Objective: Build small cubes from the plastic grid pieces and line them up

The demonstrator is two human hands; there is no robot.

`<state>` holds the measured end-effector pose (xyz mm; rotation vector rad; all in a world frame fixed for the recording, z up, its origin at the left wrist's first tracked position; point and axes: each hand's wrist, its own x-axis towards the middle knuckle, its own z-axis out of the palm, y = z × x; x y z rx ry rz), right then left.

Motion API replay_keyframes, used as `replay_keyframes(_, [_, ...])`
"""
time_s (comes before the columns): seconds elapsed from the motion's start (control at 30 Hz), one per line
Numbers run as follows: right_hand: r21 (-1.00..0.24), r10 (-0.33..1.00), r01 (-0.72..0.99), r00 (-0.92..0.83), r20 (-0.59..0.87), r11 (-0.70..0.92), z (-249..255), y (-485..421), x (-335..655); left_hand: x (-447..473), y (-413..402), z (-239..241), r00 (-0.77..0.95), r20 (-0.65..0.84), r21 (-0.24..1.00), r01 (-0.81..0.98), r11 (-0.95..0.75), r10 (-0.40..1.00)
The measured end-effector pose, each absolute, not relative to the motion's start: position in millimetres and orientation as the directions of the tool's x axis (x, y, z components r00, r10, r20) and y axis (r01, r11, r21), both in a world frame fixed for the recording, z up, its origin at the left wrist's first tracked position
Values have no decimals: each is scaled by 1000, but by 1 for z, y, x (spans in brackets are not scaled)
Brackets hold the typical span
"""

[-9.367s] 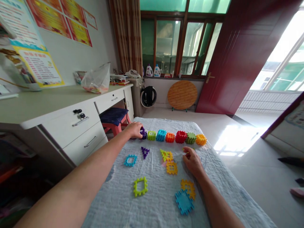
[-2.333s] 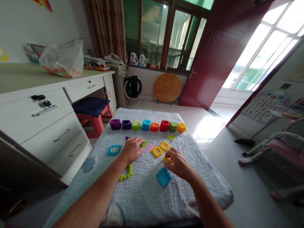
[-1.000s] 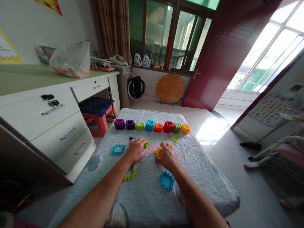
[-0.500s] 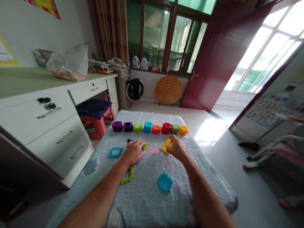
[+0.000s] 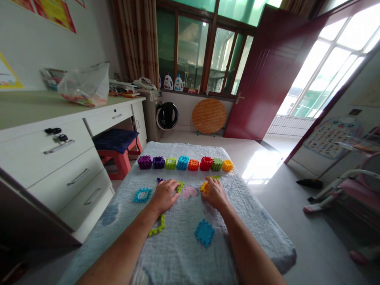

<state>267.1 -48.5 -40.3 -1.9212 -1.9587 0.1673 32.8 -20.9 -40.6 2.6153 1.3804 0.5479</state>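
Observation:
A row of several coloured block cubes (image 5: 185, 163) stands across the far part of a cloth-covered table (image 5: 261, 221). My left hand (image 5: 164, 194) lies flat on the cloth, fingers spread over a green piece (image 5: 179, 186) beside a purple piece (image 5: 160, 180). My right hand (image 5: 214, 192) is curled over yellow and orange flat pieces (image 5: 204, 187). Loose flat pieces lie around: a cyan square (image 5: 141, 195) at left, a green frame (image 5: 157, 228) under my left forearm, a blue square (image 5: 204, 232) between my arms. A pink heart patch (image 5: 190, 192) shows between the hands.
A white desk with drawers (image 5: 44, 150) runs along the left, with a plastic bag (image 5: 84, 84) on top. A red stool with a blue cushion (image 5: 117, 148) stands under it. A round wooden board (image 5: 209, 116) leans on the far wall beside a red door (image 5: 267, 75).
My right hand has gathered the yellow pieces, lifted them toward the cube row, and now presses them down on the cloth. My left hand has stayed on the green piece.

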Motion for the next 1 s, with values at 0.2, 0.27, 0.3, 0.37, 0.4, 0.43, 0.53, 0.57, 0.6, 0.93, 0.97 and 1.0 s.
replay_keyframes(0.2, [-421, 970, 898, -25, 240, 127, -40, -45, 273, 32, -20, -41, 511, 258, 280, 772, -570, 820])
replay_keyframes(0.27, [-456, 965, 877, -30, 261, 150, -36, -46, 280, 32, -19, -42, 515, 255, 282, 770, -572, 818])
replay_keyframes(0.3, [-469, 964, 869, -33, 264, 158, -34, -46, 284, 32, -19, -42, 517, 253, 283, 769, -573, 818])
replay_keyframes(0.37, [-483, 964, 858, -50, 262, 176, -28, -47, 294, 31, -18, -43, 522, 247, 280, 768, -576, 817])
replay_keyframes(0.4, [-488, 964, 852, -63, 259, 187, -26, -47, 299, 31, -17, -44, 523, 246, 279, 768, -577, 816])
replay_keyframes(0.43, [-495, 963, 845, -77, 258, 200, -23, -46, 305, 30, -17, -45, 524, 248, 279, 767, -578, 815])
replay_keyframes(0.53, [-535, 962, 817, -82, 261, 215, -20, -40, 329, 30, -15, -49, 525, 255, 285, 762, -582, 812])
replay_keyframes(0.57, [-550, 962, 809, -66, 265, 207, -20, -36, 338, 29, -14, -50, 523, 256, 289, 762, -580, 813])
replay_keyframes(0.6, [-566, 962, 802, -39, 270, 192, -20, -31, 348, 29, -14, -50, 521, 254, 292, 762, -578, 815])
replay_keyframes(0.93, [-454, 947, 891, 144, 287, 2, 7, 26, 424, 30, -14, -50, 519, 233, 291, 770, -568, 822])
replay_keyframes(0.97, [-436, 951, 900, 132, 280, 4, 9, 31, 426, 30, -14, -50, 518, 232, 293, 770, -567, 823])
replay_keyframes(1.0, [-423, 955, 906, 118, 271, 8, 11, 35, 427, 30, -14, -51, 516, 232, 297, 769, -566, 824])
